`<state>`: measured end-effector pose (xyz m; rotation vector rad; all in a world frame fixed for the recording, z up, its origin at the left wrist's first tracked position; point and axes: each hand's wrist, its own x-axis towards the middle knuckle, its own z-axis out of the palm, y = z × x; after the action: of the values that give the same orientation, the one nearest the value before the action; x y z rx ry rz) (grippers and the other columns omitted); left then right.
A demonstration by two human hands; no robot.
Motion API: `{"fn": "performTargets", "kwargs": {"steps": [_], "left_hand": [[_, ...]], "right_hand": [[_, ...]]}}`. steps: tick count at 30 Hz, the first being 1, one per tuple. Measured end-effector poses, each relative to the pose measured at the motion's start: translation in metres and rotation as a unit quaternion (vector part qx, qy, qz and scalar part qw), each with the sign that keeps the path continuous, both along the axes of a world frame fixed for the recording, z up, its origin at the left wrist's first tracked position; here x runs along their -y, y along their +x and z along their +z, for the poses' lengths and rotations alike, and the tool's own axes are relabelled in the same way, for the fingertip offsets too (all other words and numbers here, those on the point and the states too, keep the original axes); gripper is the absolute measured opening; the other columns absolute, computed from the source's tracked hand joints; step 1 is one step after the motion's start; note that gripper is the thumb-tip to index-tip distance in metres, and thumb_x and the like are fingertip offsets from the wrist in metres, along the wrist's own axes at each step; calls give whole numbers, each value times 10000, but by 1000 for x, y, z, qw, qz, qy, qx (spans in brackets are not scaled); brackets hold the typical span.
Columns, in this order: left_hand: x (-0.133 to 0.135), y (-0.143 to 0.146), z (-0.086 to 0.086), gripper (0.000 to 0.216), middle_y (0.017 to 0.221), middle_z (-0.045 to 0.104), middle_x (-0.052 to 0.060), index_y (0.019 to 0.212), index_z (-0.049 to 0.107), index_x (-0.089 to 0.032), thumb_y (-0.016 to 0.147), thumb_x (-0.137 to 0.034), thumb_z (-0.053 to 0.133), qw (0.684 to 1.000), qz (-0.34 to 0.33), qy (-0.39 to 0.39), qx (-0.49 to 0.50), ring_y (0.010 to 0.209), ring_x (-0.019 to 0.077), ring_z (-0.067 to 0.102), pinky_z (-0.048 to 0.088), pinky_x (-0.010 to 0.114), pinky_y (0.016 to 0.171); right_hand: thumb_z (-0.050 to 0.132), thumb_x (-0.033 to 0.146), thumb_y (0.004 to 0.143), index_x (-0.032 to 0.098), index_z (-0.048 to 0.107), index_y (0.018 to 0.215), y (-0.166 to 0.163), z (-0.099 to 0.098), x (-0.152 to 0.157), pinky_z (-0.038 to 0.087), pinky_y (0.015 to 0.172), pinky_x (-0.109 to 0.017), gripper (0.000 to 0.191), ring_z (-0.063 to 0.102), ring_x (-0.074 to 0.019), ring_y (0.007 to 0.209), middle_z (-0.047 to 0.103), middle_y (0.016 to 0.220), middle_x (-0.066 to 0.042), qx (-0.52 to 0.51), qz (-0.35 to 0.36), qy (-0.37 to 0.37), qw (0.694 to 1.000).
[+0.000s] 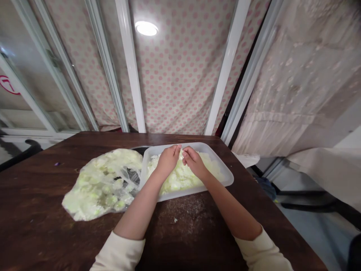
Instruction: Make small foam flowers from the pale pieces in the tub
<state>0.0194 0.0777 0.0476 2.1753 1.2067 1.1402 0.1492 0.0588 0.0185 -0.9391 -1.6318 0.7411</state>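
Note:
My left hand (168, 161) and my right hand (194, 161) meet above a white plastic tub (224, 165). Both have their fingers closed in a pinch, with a small pale yellow-green piece (181, 153) between them. Its exact kind is too small to make out. Below them, a heap of similar pale yellow-green pieces (180, 178), perhaps a vegetable, fills much of the tub. To the left of the tub lies a clear plastic bag (98, 188) with more such pale lumps inside. My forearms hide part of the tub's near side.
Everything rests on a dark brown wooden table (191, 233), with small scraps near its front. Behind the bag and tub, a dark round rim (141, 147) shows partly. Beyond the table's far edge stand framed glass panels with a dotted curtain (175, 82).

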Motion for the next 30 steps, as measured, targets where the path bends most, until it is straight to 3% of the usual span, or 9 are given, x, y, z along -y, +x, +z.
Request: {"fn": "performTargets", "kwargs": {"steps": [5,9,18,21,24,30], "left_hand": [[5,-1,2,390,608,484,-1,682,437,-176,879,-455,247,989,-95,-72,92,593,133,461,358,257,591],[10,0,6,310,601,474,-20,711,436,-183,862,-427,320,977,-149,-119,96,565,116,444,369,246,585],[5,-1,7,394,470,467,-22,584,422,-171,843,-460,352,979,-127,-97,125,480,106,414,340,236,505],[9,0,9,432,505,507,-3,620,454,-163,857,-489,300,966,-173,-127,143,479,99,421,349,233,502],[11,1,10,341,538,498,-17,687,460,-162,838,-457,380,958,-205,-141,145,490,85,424,344,217,504],[8,1,10,285,478,443,-45,636,456,-163,818,-381,437,952,-193,-157,178,447,72,384,294,209,470]], "right_hand": [[441,451,828,209,389,736,2,0,-4,320,471,-221,264,392,-85,439,430,482,70,-36,5,-7,999],[405,488,833,206,382,695,4,2,-3,296,444,-220,314,393,-82,419,389,464,71,-59,-20,-15,998],[438,520,804,209,375,726,-1,4,2,323,459,-230,326,404,-84,452,418,517,63,-29,67,-27,997],[411,528,813,206,379,706,0,2,-1,323,452,-232,340,396,-82,438,408,511,59,-63,41,-23,997],[409,552,801,202,396,718,2,1,-4,311,429,-228,360,390,-75,420,405,528,58,-90,4,-29,995],[361,556,825,204,391,745,0,2,0,311,437,-229,362,378,-81,420,365,491,71,-55,21,-37,998]]}}
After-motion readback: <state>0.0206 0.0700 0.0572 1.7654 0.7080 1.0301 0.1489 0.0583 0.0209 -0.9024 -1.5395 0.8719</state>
